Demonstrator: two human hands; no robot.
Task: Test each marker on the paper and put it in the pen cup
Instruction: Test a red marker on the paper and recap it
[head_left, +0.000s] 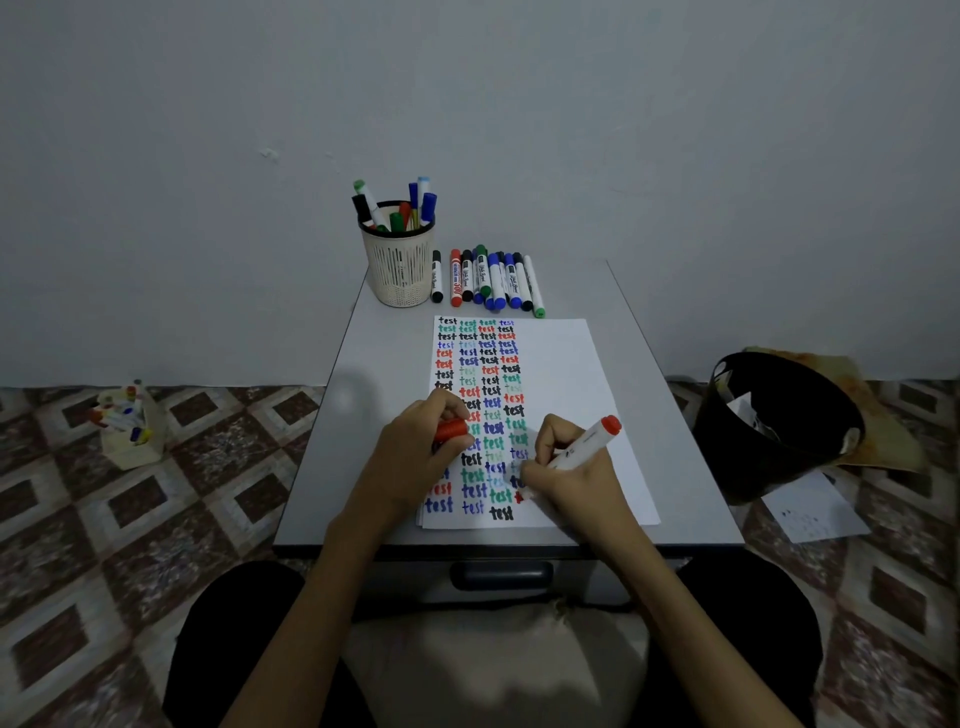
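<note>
Tiled floor (156, 519), grey wall behind. Small grey table (374, 415) pushed against the wall, drawer handle (501, 576) on its near face.

Black bin (774, 431) on the floor right of the table, with a loose sheet (810, 512) lying just in front of it. Small box of pens (130, 426) on the floor to the left, well apart from the table.

White paper (566, 374) lies centre-right on the table. Its left half is filled with four columns of "test" in black, green, blue and red; the right half is blank.

Pen cup (399, 270) stands at the far left of the table, slotted white wall, black rim, several markers upright inside. Row of capped markers (488, 280) lies just right of the cup, beyond the paper's far edge.

Right hand (571, 478) is clamped on a red marker (587, 441), uncapped, tilted, red tail pointing up and right. Tip is down at the foot of the fourth column, mostly hidden by fingers, with a fresh red stroke beside it.

Left hand (415, 457) rests on the paper's left columns, fingers curled round the red cap (451, 430).
</note>
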